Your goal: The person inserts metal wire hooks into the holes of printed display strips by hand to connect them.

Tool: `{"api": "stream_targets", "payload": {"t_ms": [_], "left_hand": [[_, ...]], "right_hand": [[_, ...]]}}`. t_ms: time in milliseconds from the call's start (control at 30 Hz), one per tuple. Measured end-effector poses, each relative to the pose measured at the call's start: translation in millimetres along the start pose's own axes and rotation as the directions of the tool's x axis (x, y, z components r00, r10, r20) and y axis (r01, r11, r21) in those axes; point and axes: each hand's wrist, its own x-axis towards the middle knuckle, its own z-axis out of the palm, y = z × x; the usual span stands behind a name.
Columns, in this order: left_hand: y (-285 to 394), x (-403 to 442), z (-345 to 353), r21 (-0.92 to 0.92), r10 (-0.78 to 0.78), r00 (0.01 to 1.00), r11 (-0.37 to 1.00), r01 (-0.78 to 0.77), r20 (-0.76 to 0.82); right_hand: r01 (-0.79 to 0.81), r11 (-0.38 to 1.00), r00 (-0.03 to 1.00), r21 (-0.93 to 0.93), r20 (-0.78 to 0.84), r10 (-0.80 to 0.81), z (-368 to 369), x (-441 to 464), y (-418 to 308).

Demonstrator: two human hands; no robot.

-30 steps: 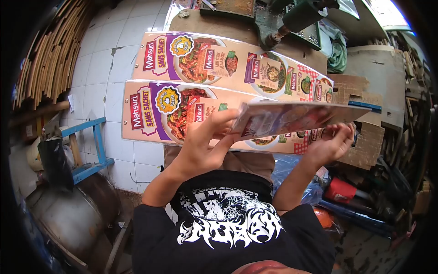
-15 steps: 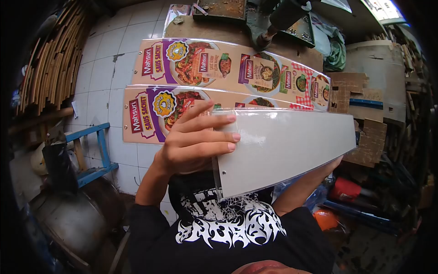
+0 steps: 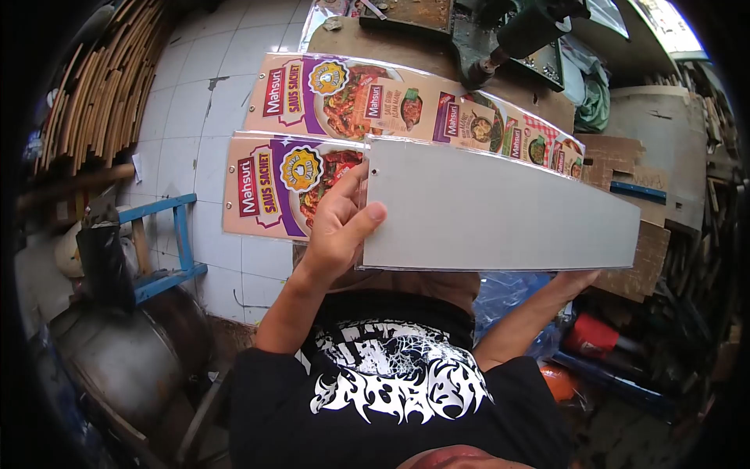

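A long panel [image 3: 500,207] with a plain grey face up and a clear plastic edge is held over the bench. My left hand [image 3: 341,221] grips its left end, thumb on top and fingers partly hidden behind. My right hand [image 3: 574,283] holds the lower edge towards the right end; its fingers are mostly hidden under the panel. A small hole shows at the panel's upper left corner. Beyond it lie two printed sauce sign panels, an upper one [image 3: 328,109] and a lower one [image 3: 269,184] partly covered by the grey panel.
A dark bench press [image 3: 508,51] stands at the back, beside a metal tray [image 3: 410,16] of small parts. Brown cardboard [image 3: 644,258] lies to the right. On the left are a blue frame [image 3: 183,234], a metal drum [image 3: 129,352] and stacked wood strips [image 3: 101,102].
The grey panel has turned, and its visible hole is now at the upper left instead of lower left. My left hand has shifted from fingers on top to thumb on top.
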Motion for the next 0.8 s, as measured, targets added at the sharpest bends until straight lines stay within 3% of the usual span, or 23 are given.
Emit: {"api": "stream_targets", "payload": {"t_ms": [33, 133, 200, 233, 267, 300, 333, 367, 433, 467, 533, 567, 667, 700, 733, 800], "left_hand": [[1.8, 1.2, 1.6, 0.200, 0.016, 1.000, 0.980, -0.011, -0.023], [5.6, 0.5, 0.8, 0.105, 0.010, 0.999, 0.995, -0.005, -0.049], [6.9, 0.9, 1.0, 0.082, 0.032, 0.998, 0.996, -0.027, -0.061], [6.6, 1.3, 0.7, 0.061, 0.057, 0.996, 0.997, -0.053, -0.066], [5.6, 1.9, -0.4, 0.059, 0.058, 0.996, 0.997, -0.054, -0.073], [4.4, 2.2, -1.6, 0.060, 0.074, 0.995, 0.996, -0.070, -0.073], [3.0, 1.7, -2.6, 0.061, 0.086, 0.994, 0.995, -0.082, -0.072], [2.4, 1.6, -2.9, 0.060, 0.079, 0.994, 0.995, -0.075, -0.078], [2.6, 3.9, -2.7, 0.122, 0.095, 0.990, 0.989, -0.082, -0.103], [2.1, 4.2, -3.1, 0.121, 0.092, 0.990, 0.990, -0.079, -0.105], [1.2, 5.5, -3.4, 0.133, 0.114, 0.991, 0.986, -0.104, -0.066], [1.0, 5.9, -3.3, 0.132, 0.114, 0.991, 0.986, -0.105, -0.066], [-0.2, 5.0, -3.5, 0.108, 0.114, 0.992, 0.988, -0.107, -0.054], [-1.6, 4.1, -4.4, 0.152, 0.135, 0.990, 0.980, -0.127, -0.041], [-2.9, 3.0, -5.6, 0.194, 0.154, 0.988, 0.970, -0.146, -0.027], [-5.4, 1.2, -8.8, 0.220, 0.178, 0.984, 0.960, -0.172, -0.011]], "right_hand": [[0.015, 1.000, 1.000, -0.011, -0.002, -0.015, -3.4, 2.0, 0.5], [0.066, 0.996, 0.997, -0.059, -0.029, -0.068, -13.6, 5.8, -1.7], [0.029, 0.980, 0.994, 0.197, -0.113, -0.006, -30.1, 11.9, -2.3], [0.026, 0.829, 0.970, 0.558, -0.213, 0.113, -43.1, 18.9, 0.3], [0.020, 0.831, 0.971, 0.556, -0.208, 0.115, -22.5, 10.3, -11.8], [0.229, 0.928, 0.912, 0.293, -0.398, -0.099, -1.7, -0.4, -27.1], [0.386, 0.922, 0.789, -0.020, -0.510, -0.342, 23.8, -14.2, -46.3], [0.380, 0.924, 0.790, -0.026, -0.510, -0.340, 41.4, -21.8, -60.7], [0.553, 0.818, 0.699, -0.155, -0.448, -0.558, 77.6, -29.6, -82.0], [0.551, 0.819, 0.699, -0.158, -0.448, -0.557, 94.3, -34.9, -88.0], [0.557, 0.827, 0.793, -0.075, -0.248, -0.557, 128.0, -46.7, -94.3], [0.558, 0.827, 0.793, -0.075, -0.248, -0.557, 145.4, -55.4, -94.9], [0.449, 0.893, 0.891, -0.003, 0.068, -0.448, 190.8, -85.2, -88.9], [0.461, 0.887, 0.877, -0.011, 0.159, -0.454, 204.1, -95.9, -86.0], [0.487, 0.868, 0.825, 0.093, 0.279, -0.492, 222.8, -108.4, -86.1], [0.544, 0.838, 0.725, 0.041, 0.479, -0.494, 246.7, -126.7, -86.5]]}}
